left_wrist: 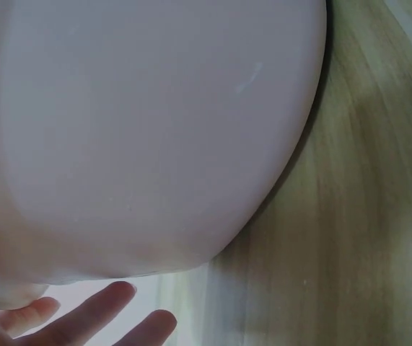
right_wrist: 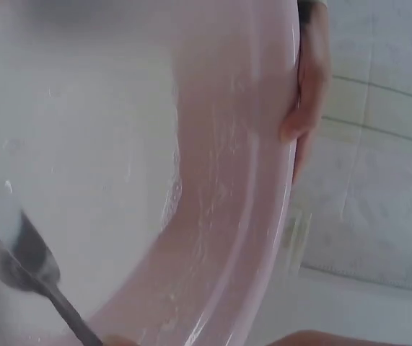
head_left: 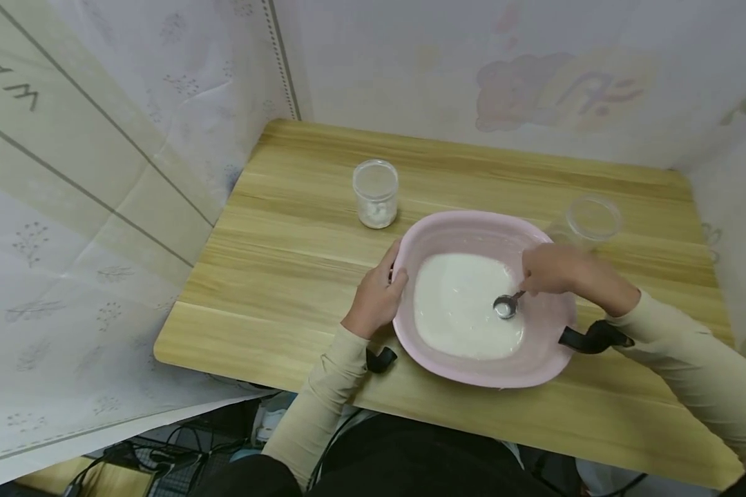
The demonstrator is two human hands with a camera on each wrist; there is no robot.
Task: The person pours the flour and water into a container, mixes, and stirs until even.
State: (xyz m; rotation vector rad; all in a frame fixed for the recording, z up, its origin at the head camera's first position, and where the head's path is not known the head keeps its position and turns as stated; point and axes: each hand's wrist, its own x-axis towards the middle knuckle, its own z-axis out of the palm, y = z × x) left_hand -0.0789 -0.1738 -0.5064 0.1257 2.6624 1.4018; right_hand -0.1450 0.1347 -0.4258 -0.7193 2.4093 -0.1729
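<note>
A pink plastic basin (head_left: 438,376) stands on the wooden table with white liquid (head_left: 460,304) inside. My left hand (head_left: 378,298) holds the basin's left rim, thumb over the edge. In the left wrist view, fingers (left_wrist: 94,313) of that hand show beside the basin's outer wall (left_wrist: 148,137). Over the right side of the basin, my right hand (head_left: 550,268) grips a metal spoon (head_left: 505,306) by its handle. The spoon's bowl (right_wrist: 22,249) is at the liquid and holds some white stuff; how deep it sits I cannot tell.
Behind the basin to the left stands a clear jar (head_left: 376,195) with white lumps at its bottom. Another clear container (head_left: 590,219) is at the back right, partly hidden by the right hand and basin. Patterned sheets (head_left: 410,76) hang behind and beside the table (head_left: 255,304).
</note>
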